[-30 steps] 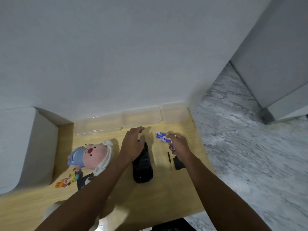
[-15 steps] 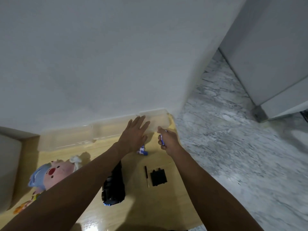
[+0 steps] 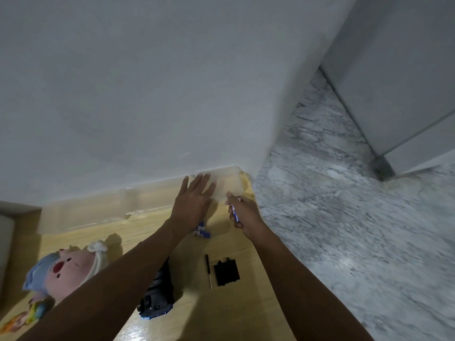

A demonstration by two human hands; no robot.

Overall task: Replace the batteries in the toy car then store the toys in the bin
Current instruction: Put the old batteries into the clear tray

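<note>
Two hands over the wooden table (image 3: 229, 313) | left hand (image 3: 194, 205) flat, fingers spread against a clear plastic bin (image 3: 229, 183) | right hand (image 3: 245, 214) pinching a blue-and-white battery (image 3: 235, 213) | black toy car (image 3: 158, 295) lying under the left forearm.

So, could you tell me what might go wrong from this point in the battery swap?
1. The right hand pinches a battery near the table edge; a slip could send it onto the marble floor.
2. The loose batteries lie partly under the left hand, which reaches toward the clear container; a brush could roll them.
3. The black cover and small screwdriver lie under the right forearm's path and could be knocked.
</note>
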